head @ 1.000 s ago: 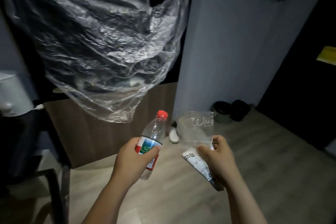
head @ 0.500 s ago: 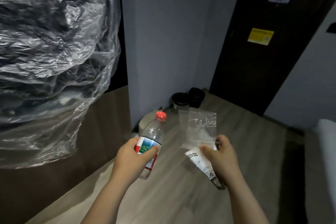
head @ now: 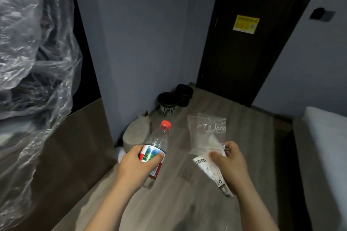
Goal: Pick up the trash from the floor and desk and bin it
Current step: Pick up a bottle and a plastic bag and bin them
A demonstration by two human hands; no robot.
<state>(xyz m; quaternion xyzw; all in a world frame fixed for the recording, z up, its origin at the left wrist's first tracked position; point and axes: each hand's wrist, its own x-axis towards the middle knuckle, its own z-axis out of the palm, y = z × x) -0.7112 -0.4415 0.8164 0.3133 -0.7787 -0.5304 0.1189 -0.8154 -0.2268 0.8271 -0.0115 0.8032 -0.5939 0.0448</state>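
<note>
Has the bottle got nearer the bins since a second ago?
Yes. The bottle in the left hand now points toward the bins, which look closer.

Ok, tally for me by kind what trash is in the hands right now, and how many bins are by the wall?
Plastic bottles: 1, red-capped bottle in the left hand
Clear plastic bags: 1, clear bag in the right hand
Printed wrappers: 1, wrapper, same hand
Bins: 2, mesh bin, dark bin
Total: 5
</note>
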